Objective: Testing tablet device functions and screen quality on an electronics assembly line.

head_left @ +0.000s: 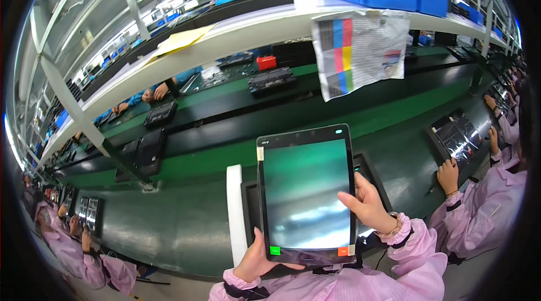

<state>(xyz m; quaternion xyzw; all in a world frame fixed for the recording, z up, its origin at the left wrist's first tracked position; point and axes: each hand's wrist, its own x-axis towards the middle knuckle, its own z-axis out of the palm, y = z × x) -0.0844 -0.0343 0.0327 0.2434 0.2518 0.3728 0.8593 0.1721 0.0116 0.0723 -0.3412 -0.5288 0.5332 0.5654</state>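
Fingers of the left hand (253, 261) close around the lower left corner of the tablet (307, 194), thumb up; the right hand (369, 205) grips its right edge, thumb laid across the glossy glass. This 1 flat, black-rimmed slab is held tilted over the desk (169, 222), toward its near edge. Left of it sits 1 smooth white strip (234, 211). Past the desk's far edge, 1 wrinkled printed sheet (360, 53) hangs from the shelf (248, 27).

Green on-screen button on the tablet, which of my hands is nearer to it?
Left. Your left hand holds the tablet near its lower-left corner, beside the green button; your right hand holds its right edge, higher up.
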